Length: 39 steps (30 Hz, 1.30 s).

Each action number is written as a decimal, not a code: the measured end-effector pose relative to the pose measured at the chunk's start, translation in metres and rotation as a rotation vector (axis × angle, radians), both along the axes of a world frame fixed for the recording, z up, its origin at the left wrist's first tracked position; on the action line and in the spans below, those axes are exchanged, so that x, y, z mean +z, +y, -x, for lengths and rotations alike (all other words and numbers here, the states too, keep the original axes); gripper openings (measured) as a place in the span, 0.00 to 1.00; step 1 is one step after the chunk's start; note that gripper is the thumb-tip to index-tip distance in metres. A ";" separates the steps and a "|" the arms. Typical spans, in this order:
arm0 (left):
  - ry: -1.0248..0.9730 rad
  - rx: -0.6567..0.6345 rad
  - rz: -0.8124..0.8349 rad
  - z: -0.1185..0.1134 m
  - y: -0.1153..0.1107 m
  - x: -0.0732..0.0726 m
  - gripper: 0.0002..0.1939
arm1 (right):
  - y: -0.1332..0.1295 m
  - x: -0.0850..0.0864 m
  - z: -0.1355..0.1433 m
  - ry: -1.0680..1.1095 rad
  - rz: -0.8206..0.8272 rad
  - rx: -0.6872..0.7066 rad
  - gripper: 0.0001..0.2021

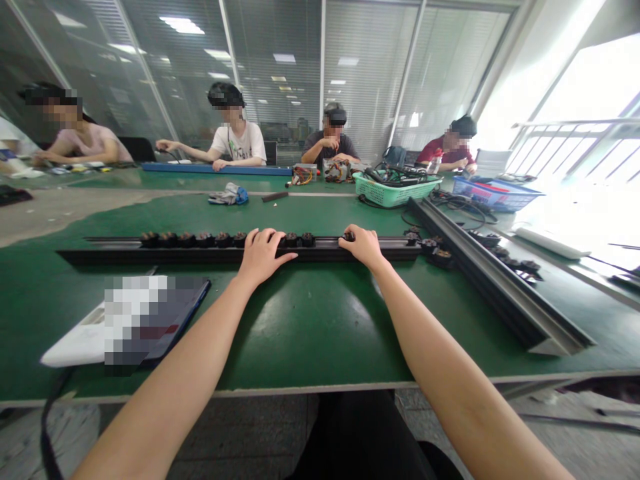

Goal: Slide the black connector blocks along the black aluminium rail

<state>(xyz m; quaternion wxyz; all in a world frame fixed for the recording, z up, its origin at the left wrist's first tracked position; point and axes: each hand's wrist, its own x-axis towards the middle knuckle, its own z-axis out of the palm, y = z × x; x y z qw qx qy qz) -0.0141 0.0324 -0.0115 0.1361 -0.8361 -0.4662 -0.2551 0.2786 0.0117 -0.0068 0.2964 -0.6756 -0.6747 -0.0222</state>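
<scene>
A long black metal channel lies across the green table, with a row of several small black round parts seated along it. My left hand rests over the channel near its middle, thumb and fingers apart, touching the row. To the right, my right hand has its fingers closed around one black round part at the channel. Between my hands, two such parts sit beside the left one, then a bare stretch of channel. More loose parts lie at the channel's right end.
A second long channel slants across the right side. A white device and a dark tablet lie front left. Behind stand a green basket, a blue basket and gloves. Several people sit across the table.
</scene>
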 end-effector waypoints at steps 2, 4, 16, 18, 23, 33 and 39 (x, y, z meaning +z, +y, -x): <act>0.007 0.003 -0.006 0.000 0.000 0.000 0.30 | 0.000 0.000 0.000 0.001 0.000 0.002 0.12; 0.014 0.005 -0.012 0.000 0.001 0.000 0.30 | 0.000 0.000 0.001 -0.001 0.001 -0.003 0.12; 0.011 0.007 -0.007 0.000 0.001 -0.001 0.30 | 0.001 -0.001 0.001 0.004 -0.004 -0.011 0.12; 0.009 0.003 -0.006 0.001 0.002 -0.002 0.30 | 0.001 -0.001 0.001 0.010 -0.007 -0.010 0.12; 0.010 0.005 -0.010 0.001 0.002 -0.002 0.30 | 0.001 -0.001 0.002 0.019 -0.003 -0.010 0.11; 0.025 0.010 -0.026 0.001 0.002 -0.003 0.29 | 0.002 -0.002 0.001 0.021 -0.013 -0.011 0.11; 0.010 0.004 -0.015 0.001 0.002 -0.002 0.29 | 0.002 -0.001 0.000 0.016 -0.013 -0.023 0.10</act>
